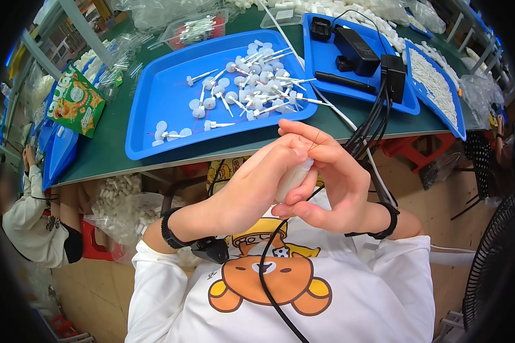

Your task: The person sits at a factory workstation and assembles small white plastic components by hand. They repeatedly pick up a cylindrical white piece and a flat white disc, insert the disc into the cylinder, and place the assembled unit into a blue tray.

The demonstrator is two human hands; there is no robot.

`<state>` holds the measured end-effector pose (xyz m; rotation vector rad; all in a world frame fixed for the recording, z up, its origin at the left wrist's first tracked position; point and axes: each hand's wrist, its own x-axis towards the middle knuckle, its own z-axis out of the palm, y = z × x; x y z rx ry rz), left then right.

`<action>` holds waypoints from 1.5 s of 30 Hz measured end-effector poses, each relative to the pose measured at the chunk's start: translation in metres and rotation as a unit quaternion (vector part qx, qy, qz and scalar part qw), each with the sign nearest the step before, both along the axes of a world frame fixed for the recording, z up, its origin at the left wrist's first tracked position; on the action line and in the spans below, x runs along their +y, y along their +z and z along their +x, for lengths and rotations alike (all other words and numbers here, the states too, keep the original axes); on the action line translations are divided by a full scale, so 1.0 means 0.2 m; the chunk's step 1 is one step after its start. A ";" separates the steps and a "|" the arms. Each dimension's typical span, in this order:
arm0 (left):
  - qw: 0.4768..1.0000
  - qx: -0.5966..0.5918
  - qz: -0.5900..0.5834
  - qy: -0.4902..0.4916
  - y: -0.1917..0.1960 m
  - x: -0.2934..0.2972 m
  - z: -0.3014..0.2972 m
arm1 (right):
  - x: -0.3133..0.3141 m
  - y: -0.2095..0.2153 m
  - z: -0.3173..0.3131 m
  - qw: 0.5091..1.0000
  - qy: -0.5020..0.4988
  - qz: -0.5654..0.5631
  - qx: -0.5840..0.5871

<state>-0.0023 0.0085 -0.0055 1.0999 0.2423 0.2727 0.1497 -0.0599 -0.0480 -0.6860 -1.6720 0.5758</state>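
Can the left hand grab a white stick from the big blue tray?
Probably yes: the big blue tray lies open just ahead, though the left hand is busy holding a small white object.

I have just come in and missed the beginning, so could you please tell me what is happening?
The person's left hand and right hand hold between them a small white piece. Fingers partly hide it. Beyond, on the green table, a blue tray carries many white sticks with pale round discs.
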 end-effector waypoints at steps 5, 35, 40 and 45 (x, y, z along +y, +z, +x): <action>1.000 -0.014 0.022 0.007 -0.01 0.00 0.00 | 0.01 0.01 0.02 0.999 0.000 0.024 -0.035; 0.981 0.003 -0.192 0.010 -0.44 -0.03 0.00 | -0.01 -0.16 -0.13 0.794 0.020 -0.542 0.275; 0.996 0.041 -0.068 0.037 -0.40 -0.06 0.02 | -0.05 -0.17 -0.18 0.873 -0.035 -0.423 0.239; 0.992 0.056 -0.090 0.073 -0.42 -0.03 0.02 | 0.03 -0.19 -0.15 0.859 -0.030 -0.474 0.191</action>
